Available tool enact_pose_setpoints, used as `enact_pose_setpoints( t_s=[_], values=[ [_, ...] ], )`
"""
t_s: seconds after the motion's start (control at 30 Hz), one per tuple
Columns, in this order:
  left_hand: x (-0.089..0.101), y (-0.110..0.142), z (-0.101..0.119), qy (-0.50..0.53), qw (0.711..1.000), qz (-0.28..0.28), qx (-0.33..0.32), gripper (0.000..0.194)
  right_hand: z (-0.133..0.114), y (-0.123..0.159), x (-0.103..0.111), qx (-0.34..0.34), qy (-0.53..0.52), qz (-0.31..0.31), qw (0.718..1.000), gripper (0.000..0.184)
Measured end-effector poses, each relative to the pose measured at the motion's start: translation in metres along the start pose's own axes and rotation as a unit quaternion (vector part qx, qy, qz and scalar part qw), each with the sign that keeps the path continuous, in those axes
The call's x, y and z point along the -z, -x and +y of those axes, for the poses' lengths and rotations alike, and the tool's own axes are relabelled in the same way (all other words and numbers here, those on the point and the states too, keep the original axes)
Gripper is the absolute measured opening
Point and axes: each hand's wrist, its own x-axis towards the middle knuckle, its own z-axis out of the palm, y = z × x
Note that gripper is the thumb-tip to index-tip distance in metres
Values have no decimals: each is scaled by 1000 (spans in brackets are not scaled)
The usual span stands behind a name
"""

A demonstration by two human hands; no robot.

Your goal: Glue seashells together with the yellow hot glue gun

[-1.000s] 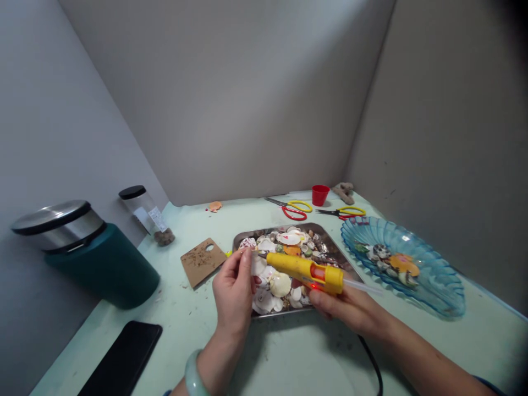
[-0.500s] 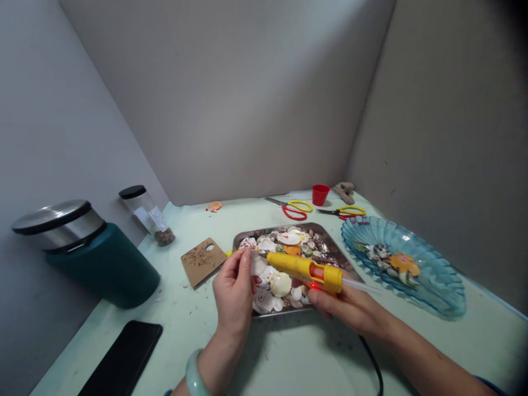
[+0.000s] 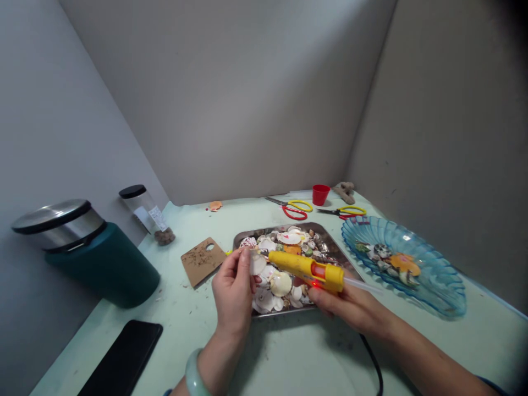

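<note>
My right hand is wrapped round a yellow hot glue gun, which has a red light lit and a clear glue stick out of its back. The gun's nozzle points left, close to a white shell pinched between the fingers of my left hand. Whether the nozzle touches the shell I cannot tell. Beneath both hands lies a metal tray holding many loose shells, among them a pale yellow scallop shell.
Left are a teal bottle, a black phone, a clear jar and a brown board. Behind the tray lie scissors, pliers-like snips and a red cup. A blue dish with shells stands right.
The glue gun has shifted very slightly to the right, its nozzle a little farther from my left fingers. More of the white shell shows. Everything else stays put.
</note>
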Motion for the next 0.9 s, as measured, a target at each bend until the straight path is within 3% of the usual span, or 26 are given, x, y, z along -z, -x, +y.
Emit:
enact_pose_setpoints(
  t_s=[0.33, 0.67, 0.9],
  values=[
    [0, -1, -1, -15, 1000, -15, -11, 36, -4, -2, -1, -26, -1, -14, 1000, 40],
    [0, 1, 1, -15, 1000, -13, -14, 35, -6, -3, 0, -10, 5, -17, 1000, 41],
    [-1, 1, 3, 6, 999, -23, 22, 38, -1, -1, -1, 9, -1, -7, 1000, 39]
  ],
)
